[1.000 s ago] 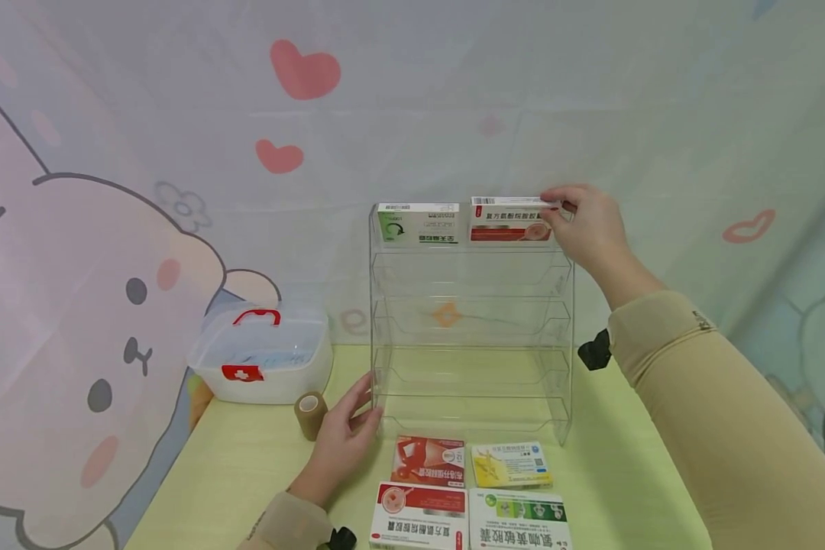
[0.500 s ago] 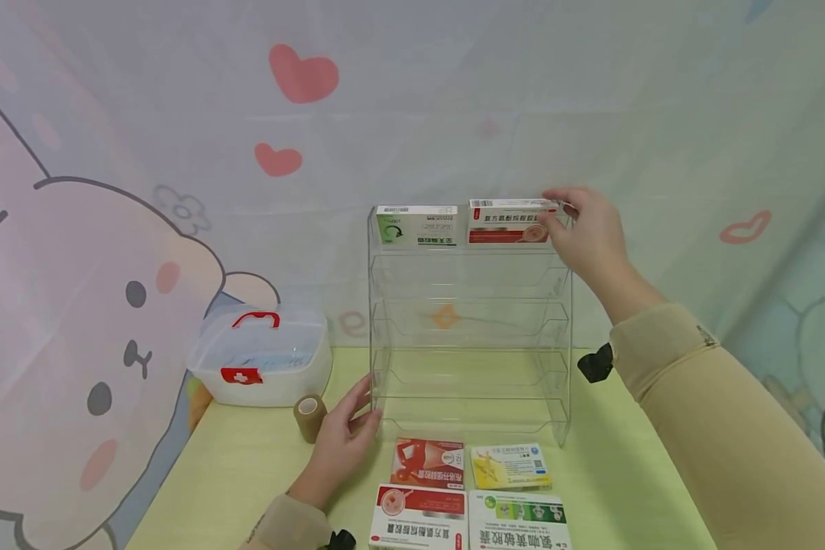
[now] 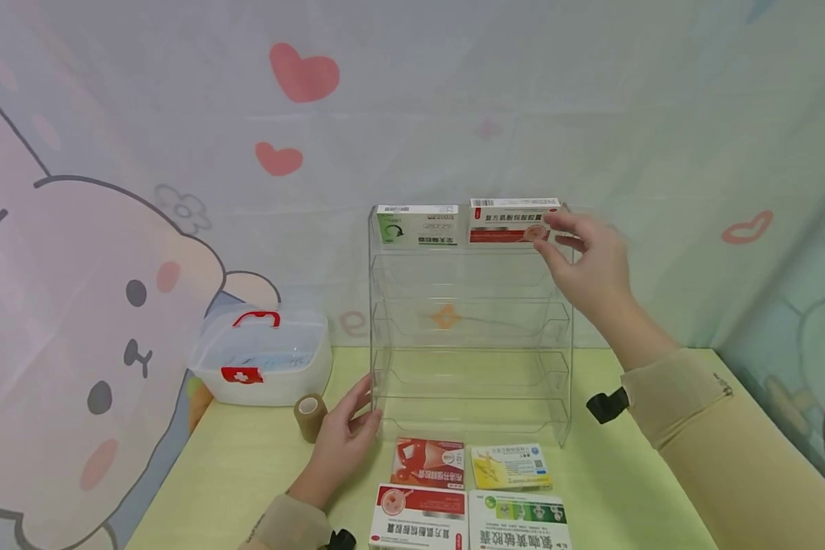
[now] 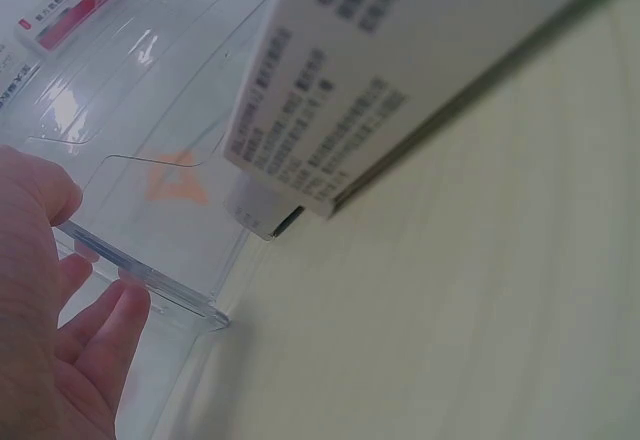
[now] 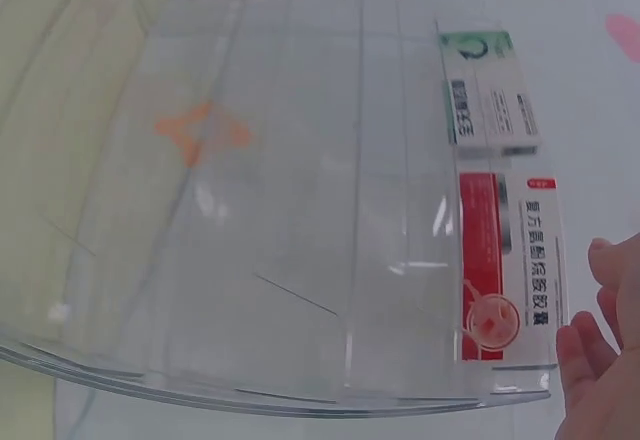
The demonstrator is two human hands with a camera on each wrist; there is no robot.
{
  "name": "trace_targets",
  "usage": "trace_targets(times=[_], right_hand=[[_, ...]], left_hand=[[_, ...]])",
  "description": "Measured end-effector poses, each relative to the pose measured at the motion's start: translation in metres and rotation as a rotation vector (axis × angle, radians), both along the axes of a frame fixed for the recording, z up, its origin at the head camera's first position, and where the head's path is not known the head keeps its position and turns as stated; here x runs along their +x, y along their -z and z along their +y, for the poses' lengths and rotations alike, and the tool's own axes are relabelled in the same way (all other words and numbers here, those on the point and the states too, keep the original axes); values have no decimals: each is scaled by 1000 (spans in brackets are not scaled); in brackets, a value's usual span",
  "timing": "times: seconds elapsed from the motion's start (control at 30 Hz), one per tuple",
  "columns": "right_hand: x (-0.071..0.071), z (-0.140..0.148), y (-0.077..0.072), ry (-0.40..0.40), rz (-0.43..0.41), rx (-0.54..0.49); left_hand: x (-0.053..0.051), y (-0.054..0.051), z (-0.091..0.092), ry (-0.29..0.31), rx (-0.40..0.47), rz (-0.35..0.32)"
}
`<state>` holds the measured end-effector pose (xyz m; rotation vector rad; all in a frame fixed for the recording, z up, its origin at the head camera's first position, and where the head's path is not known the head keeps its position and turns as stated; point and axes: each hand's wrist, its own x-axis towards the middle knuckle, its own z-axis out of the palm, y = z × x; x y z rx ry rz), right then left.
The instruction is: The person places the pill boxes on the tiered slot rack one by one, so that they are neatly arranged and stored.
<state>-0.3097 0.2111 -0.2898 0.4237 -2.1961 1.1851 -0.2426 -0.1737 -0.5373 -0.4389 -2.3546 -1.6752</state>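
Observation:
A clear tiered rack [image 3: 470, 398] stands on the table. Its top tier holds a green-and-white box [image 3: 419, 228] at the left and a red-and-white box [image 3: 505, 223] at the right. The right hand [image 3: 591, 263] is at the right end of the red-and-white box, thumb and fingers apart; in the right wrist view the fingers of this hand [image 5: 605, 345] are beside the box's edge. Low on the rack's left side, the left hand [image 3: 340, 439] grips the edge panel, with the thumb on one face and fingers [image 4: 115, 330] on the other.
Before the rack lie a red box [image 3: 428, 463], a yellow-and-white box [image 3: 511, 467], a second red-and-white box [image 3: 418, 517] and a green-topped white box [image 3: 519, 522]. To the left are a brown roll [image 3: 310, 418] and a white first-aid case [image 3: 268, 389]. A patterned cloth hangs behind.
The right hand has loosened from the top corner of the red-and-white box and moved slightly down, its fingers now in front. The left hand has stayed on the rack.

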Motion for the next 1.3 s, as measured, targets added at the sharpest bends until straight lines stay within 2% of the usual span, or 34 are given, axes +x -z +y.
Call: trace_targets(times=[0.13, 0.4, 0.73, 0.93, 1.13, 1.3], right_hand=[[12, 0, 17, -74, 28, 24], [35, 5, 57, -105, 10, 136], [71, 15, 119, -160, -47, 277], [87, 17, 151, -207, -88, 294], [99, 15, 174, -260, -97, 257], [108, 15, 191, -269, -104, 269]], left_hand=[[1, 1, 0, -10, -6, 6], [2, 2, -1, -18, -11, 9], [1, 0, 0, -17, -3, -1], [2, 2, 0, -18, -4, -12], [2, 3, 0, -25, -7, -10], [1, 1, 0, -16, -15, 6]])
